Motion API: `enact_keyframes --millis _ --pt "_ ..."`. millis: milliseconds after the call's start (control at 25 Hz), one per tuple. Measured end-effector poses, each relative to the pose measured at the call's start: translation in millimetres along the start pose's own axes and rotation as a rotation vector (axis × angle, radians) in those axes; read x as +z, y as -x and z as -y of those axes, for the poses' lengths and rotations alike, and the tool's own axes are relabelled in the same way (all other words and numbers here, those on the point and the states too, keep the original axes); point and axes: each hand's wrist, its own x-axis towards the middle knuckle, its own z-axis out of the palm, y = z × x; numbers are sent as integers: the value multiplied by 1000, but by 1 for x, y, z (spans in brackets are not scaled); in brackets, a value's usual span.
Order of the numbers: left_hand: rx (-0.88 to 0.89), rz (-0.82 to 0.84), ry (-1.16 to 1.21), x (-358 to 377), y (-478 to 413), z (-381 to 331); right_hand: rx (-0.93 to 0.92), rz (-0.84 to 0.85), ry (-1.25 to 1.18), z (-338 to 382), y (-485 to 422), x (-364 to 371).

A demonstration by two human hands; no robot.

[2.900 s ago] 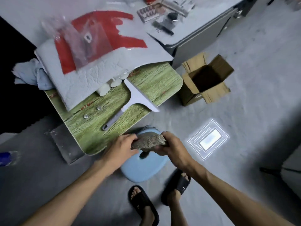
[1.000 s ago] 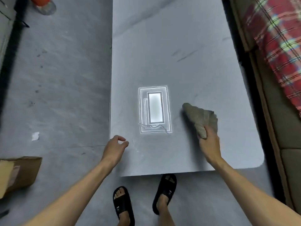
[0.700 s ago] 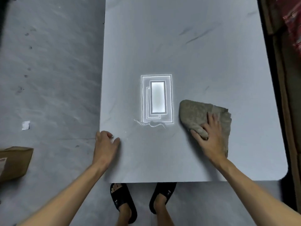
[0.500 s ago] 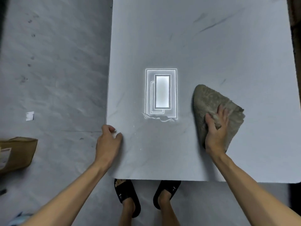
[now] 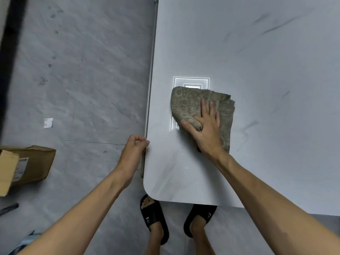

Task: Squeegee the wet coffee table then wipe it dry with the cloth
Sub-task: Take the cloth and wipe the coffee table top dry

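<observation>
The light grey coffee table (image 5: 257, 61) fills the right part of the head view; its surface is glossy and reflects a ceiling light (image 5: 191, 80). A folded grey-brown cloth (image 5: 185, 103) lies flat on the table near its left edge, partly over that reflection. My right hand (image 5: 206, 129) presses on the cloth with straight, spread fingers. My left hand (image 5: 132, 155) is at the table's left edge with its fingers curled round the rim. No squeegee is in view.
A cardboard box (image 5: 31, 164) stands on the grey floor to the left, with a small paper scrap (image 5: 48, 123) beyond it. My feet in black sandals (image 5: 154, 218) stand at the table's near edge, by its rounded corner.
My right hand has slid the cloth left across the table, onto the light reflection. My left hand has shifted from the tabletop to the left rim. Earlier I held the cloth over a blue stool.
</observation>
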Motion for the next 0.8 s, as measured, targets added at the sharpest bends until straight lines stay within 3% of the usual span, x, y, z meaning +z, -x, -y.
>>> enact_keyframes --millis 280,400,600,760,800 --pt "-27 36 215 2 -3 -3 -114 5 115 13 -1 12" --pt "-30 28 280 2 -3 -6 -150 100 252 25 -5 14" --pt "-28 19 231 3 -4 -2 -259 60 495 33 -20 13" --pt "-55 49 308 -1 -6 -3 25 104 -2 38 -34 15" --pt "-58 52 349 -2 -6 -4 75 71 -15 40 -38 17"
